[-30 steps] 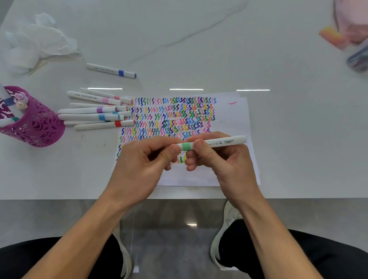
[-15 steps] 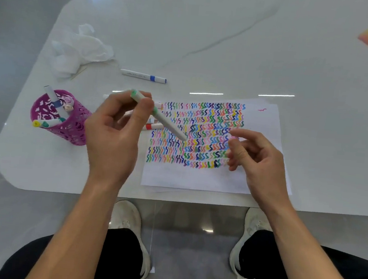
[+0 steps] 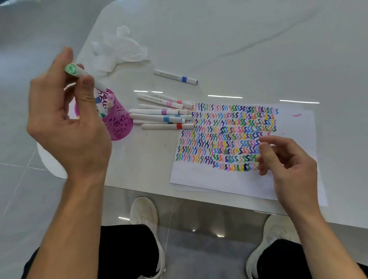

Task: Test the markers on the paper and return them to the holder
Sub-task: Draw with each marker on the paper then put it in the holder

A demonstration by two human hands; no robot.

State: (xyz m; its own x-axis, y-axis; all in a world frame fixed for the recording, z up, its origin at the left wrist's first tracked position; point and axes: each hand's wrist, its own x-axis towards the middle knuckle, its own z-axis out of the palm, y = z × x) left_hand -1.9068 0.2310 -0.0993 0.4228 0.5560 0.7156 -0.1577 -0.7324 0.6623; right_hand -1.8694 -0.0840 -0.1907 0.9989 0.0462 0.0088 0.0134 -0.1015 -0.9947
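Note:
My left hand (image 3: 69,120) pinches a white marker with a green cap (image 3: 79,73) and holds it slanted over the pink perforated holder (image 3: 119,120), its lower end pointing into the cup. Several markers stand in the holder. My right hand (image 3: 287,164) hovers over the right side of the paper (image 3: 230,179) with fingers loosely curled and nothing in it. The sheet is covered with rows of coloured squiggles. Several white markers (image 3: 161,115) lie in a pile between the holder and the paper. One blue-banded marker (image 3: 176,77) lies alone farther back.
A crumpled white tissue (image 3: 119,49) lies on the white table (image 3: 253,45) behind the holder. The table's rounded left corner is just left of the holder. My legs and white shoes (image 3: 147,220) are below the front edge.
Both hands capped the green marker over the paper; then my left hand carried it left to above the holder. My right hand let go and stayed over the paper. The view shifted left.

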